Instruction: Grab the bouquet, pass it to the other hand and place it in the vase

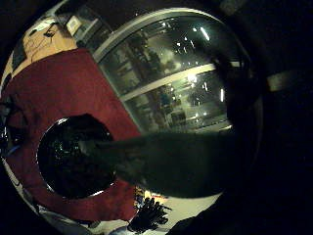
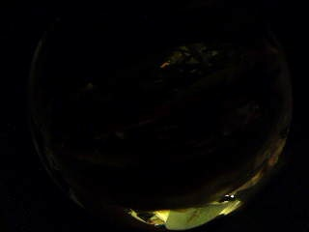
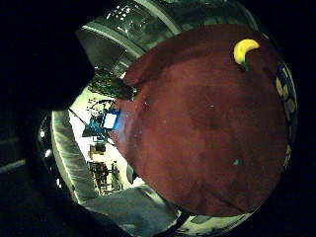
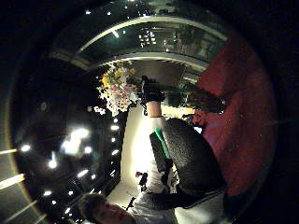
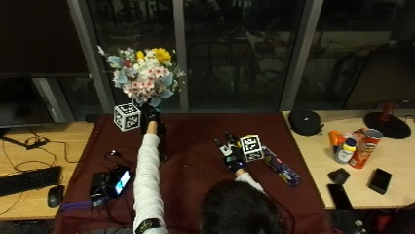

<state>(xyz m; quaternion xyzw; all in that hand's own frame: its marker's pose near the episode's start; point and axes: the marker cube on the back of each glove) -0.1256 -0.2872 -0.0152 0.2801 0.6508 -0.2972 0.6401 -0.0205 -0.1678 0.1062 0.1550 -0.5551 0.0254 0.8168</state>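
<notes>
The bouquet [image 5: 144,73] is up at the far left of the red cloth [image 5: 195,161], gripped by its stems in the left hand [image 5: 150,113]. The right hand [image 5: 232,152] hovers over the cloth's middle, fingers spread and holding nothing. So the handover looks done, and lowering the stems into the vase [image 1: 73,156] comes next. That dark, round-mouthed vase sits directly below the left palm; I can't tell what's inside.
</notes>
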